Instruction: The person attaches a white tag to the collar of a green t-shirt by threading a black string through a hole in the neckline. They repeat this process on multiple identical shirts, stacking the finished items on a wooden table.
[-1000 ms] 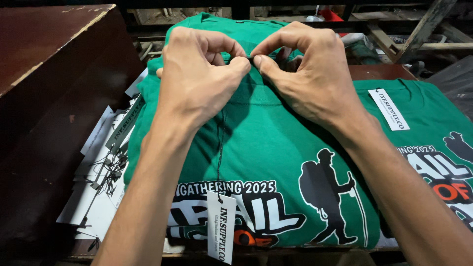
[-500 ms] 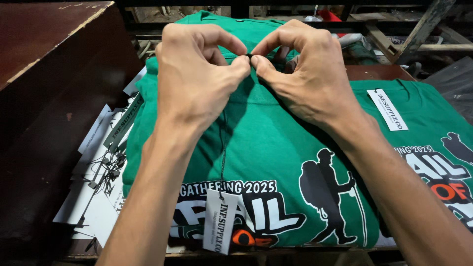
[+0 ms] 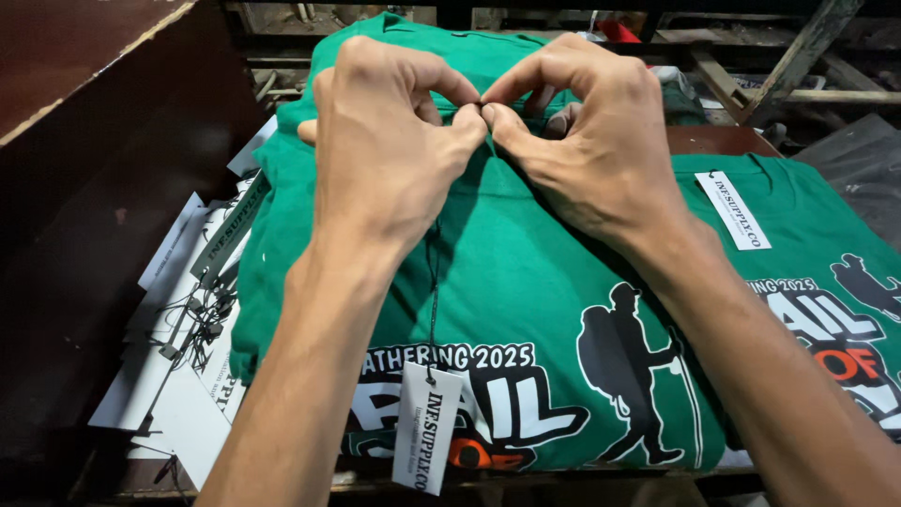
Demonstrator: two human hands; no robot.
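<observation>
Both hands meet at the collar of our folded green T-shirt: left hand and right hand pinch fingertips together on a thin black string, whose white hang tag dangles over the print.

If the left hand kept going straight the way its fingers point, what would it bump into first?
The left hand points its fingertips toward the right hand, and they already meet over the green shirt, so it would press into those fingers at once.
</observation>
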